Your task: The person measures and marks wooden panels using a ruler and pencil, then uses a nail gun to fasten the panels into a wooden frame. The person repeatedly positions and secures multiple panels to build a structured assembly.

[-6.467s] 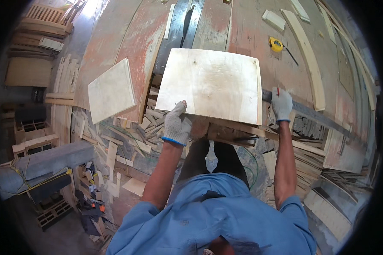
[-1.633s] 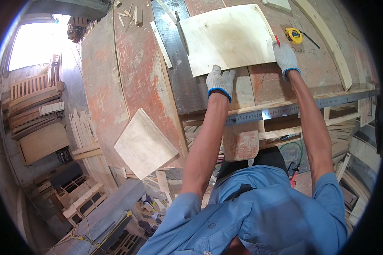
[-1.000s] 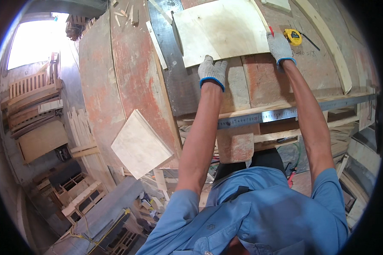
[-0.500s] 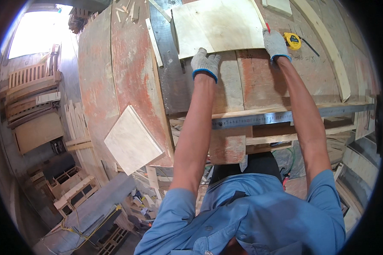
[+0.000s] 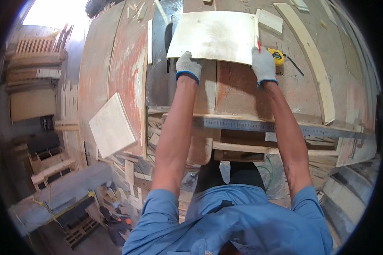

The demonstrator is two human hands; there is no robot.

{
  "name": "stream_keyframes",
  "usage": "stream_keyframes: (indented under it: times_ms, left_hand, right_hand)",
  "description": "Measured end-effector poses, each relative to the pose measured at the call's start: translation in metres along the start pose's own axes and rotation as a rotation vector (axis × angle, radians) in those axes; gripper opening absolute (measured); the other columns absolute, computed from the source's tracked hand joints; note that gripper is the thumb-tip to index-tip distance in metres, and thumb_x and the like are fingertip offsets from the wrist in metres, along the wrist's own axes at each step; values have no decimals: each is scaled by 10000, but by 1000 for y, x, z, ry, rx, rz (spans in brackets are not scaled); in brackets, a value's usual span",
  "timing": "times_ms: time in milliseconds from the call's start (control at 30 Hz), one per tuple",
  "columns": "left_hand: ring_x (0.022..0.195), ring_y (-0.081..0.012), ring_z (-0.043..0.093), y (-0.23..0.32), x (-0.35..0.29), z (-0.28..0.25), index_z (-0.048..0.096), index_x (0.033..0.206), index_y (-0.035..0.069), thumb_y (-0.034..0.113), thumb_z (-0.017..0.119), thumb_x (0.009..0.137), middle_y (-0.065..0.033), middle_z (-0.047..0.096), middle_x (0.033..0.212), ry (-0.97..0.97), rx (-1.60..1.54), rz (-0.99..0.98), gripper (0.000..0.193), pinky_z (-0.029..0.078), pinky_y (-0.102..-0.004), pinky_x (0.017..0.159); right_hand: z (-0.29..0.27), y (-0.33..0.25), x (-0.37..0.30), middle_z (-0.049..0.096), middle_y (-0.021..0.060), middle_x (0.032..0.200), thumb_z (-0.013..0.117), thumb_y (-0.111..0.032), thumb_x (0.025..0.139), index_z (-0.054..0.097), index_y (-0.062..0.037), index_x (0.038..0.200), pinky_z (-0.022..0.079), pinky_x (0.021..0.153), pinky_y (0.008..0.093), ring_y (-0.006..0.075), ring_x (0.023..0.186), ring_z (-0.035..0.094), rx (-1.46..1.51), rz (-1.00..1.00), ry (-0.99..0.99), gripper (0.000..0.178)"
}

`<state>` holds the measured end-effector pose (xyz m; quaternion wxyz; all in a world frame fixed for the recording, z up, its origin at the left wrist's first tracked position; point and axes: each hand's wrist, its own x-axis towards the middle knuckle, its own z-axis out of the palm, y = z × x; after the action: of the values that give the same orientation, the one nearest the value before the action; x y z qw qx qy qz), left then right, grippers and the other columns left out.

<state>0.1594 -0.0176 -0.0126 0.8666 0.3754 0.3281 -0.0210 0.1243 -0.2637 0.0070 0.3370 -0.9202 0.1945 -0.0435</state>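
Note:
A pale rectangular plywood panel (image 5: 215, 36) is over the wooden worktable, its near edge toward me. My left hand (image 5: 188, 68), in a grey knitted glove with blue trim, grips the near edge close to the left corner; its fingertips are partly hidden under the panel. My right hand (image 5: 264, 67), gloved alike, is closed on the near right corner. A slim red-tipped stick (image 5: 258, 45) shows just beyond the right hand. Beside the panel's left edge stands a dark, round saw blade (image 5: 168, 37), set in a grey metal strip (image 5: 157, 85). A shadow falls beneath the panel.
A yellow tape measure (image 5: 277, 57) lies right of my right hand. Further right are a wood block (image 5: 270, 21) and a long curved board (image 5: 308, 55). A steel ruler (image 5: 238, 124) runs along the near edge. Stacked square plywood pieces (image 5: 112, 125) lie at left.
The whole view has shifted, bringing the panel's far edge into sight. My left fingers, spread on the near edge before, are now curled round it. The right hand keeps its hold.

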Motion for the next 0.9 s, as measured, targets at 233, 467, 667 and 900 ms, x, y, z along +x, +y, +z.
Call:
stream_keyframes:
  times_ms: [233, 467, 667, 900]
  left_hand:
    - [934, -219, 636, 16, -125, -133, 639, 1040, -49, 71, 510, 933, -128, 666, 1001, 100, 1214, 1079, 206, 506, -324, 878]
    - [978, -252, 617, 71, -349, -237, 556, 1234, 2, 282, 579, 947, -93, 638, 1105, 348, -109, 442, 402, 494, -409, 911]
    - [1028, -216, 588, 11, -480, -402, 556, 1229, -2, 200, 622, 919, -100, 615, 1127, 763, -238, 644, 377, 468, -375, 920]
    - [961, -233, 628, -147, -627, -541, 605, 1093, -25, 100, 544, 926, -103, 633, 1029, 1075, -503, 664, 218, 521, -415, 840]
  right_hand:
    - [-92, -1, -149, 576, 16, 689, 483, -335, 1018, 647, -9, 981, 473, 567, 308, 98, 618, 540, 407, 38, -433, 367]
    - [-47, 36, -337, 665, 140, 779, 552, -213, 954, 662, -19, 1117, 547, 673, 378, 264, 711, 668, 171, -435, -957, 277]
    - [49, 37, -410, 652, 154, 821, 563, -125, 839, 588, -64, 856, 523, 718, 435, 326, 807, 655, -459, -1337, -934, 68]
    - [154, 68, -400, 719, 165, 943, 609, -262, 869, 732, -56, 938, 539, 764, 470, 330, 873, 694, -1197, -1584, -927, 250]
